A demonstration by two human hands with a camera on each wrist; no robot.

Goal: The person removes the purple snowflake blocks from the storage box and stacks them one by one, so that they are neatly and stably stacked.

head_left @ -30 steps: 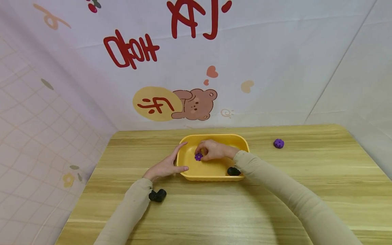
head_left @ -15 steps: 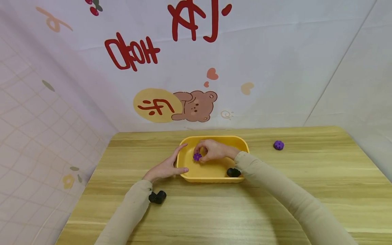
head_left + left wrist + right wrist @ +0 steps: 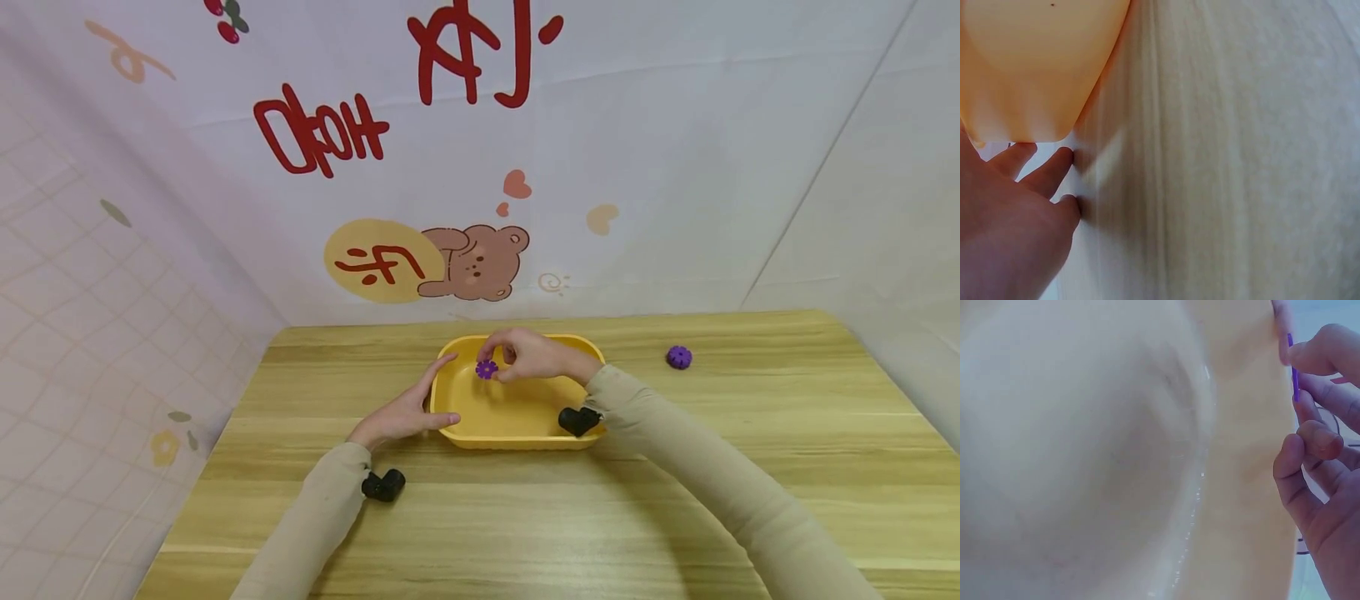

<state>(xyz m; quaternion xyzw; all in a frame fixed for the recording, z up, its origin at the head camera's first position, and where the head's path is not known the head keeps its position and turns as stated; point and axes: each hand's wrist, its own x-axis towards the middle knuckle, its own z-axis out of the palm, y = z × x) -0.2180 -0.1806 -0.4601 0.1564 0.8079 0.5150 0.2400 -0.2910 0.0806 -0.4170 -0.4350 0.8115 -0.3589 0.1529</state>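
Observation:
My right hand pinches a purple notched snowflake disc between thumb and fingers, over the back left part of a yellow plastic bin. In the right wrist view the disc shows edge-on near the bin's side, while the other fingers curl loosely. My left hand lies at the bin's left end. Its thumb and index finger are straight and spread, their tips over the rim. In the left wrist view, the other fingers of that hand stay beside the bin's outer wall.
Another purple disc piece, perhaps a small stack, lies on the wooden table to the right of the bin. Black wrist cameras sit at the left cuff and the right cuff. A printed cloth hangs behind the table.
My right hand has risen a little from the bin's floor with the purple disc pinched, and the disc now faces the head camera more. My left hand keeps its place at the bin's left end.

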